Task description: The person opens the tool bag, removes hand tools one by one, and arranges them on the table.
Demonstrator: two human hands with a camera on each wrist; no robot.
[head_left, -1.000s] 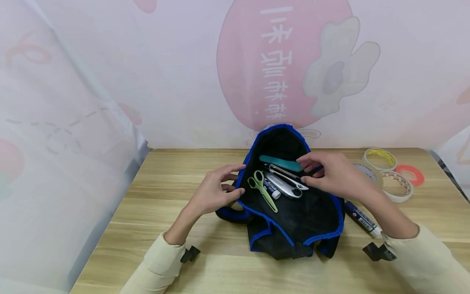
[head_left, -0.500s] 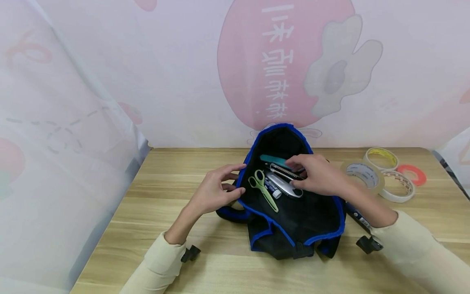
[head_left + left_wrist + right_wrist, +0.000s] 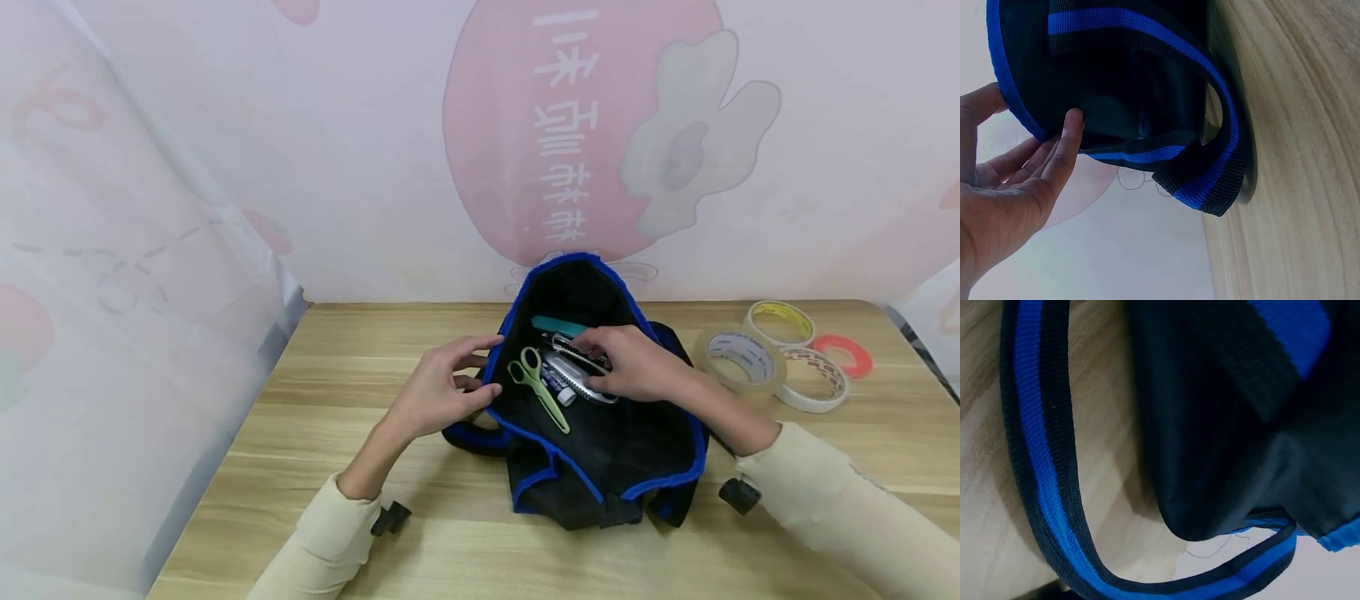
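Note:
A black bag with blue trim (image 3: 637,450) stands with its mouth open in the head view. My left hand (image 3: 442,387) holds its left rim, thumb on the bag's outer side in the left wrist view. My right hand (image 3: 626,362) reaches inside, thumb and fingers spread around the utility knives. A silver utility knife (image 3: 562,372) and a slimmer utility knife (image 3: 562,343) lie partly under these fingers. Green scissors (image 3: 536,382), a blue tube with a white cap (image 3: 558,388) and a teal tool (image 3: 555,325) lie beside them. The right wrist view shows only the bag's outside and strap (image 3: 1044,469).
Right of the bag lie several tape rolls: a clear one (image 3: 708,362), a yellow-cored one (image 3: 757,312), a white one (image 3: 832,403) and a red one (image 3: 858,367). The wooden table (image 3: 337,367) meets a printed curtain (image 3: 360,167) behind.
My right hand has moved left and deeper over the knives in the bag, and its forearm now covers the blue marker on the table. My left hand has stayed on the rim.

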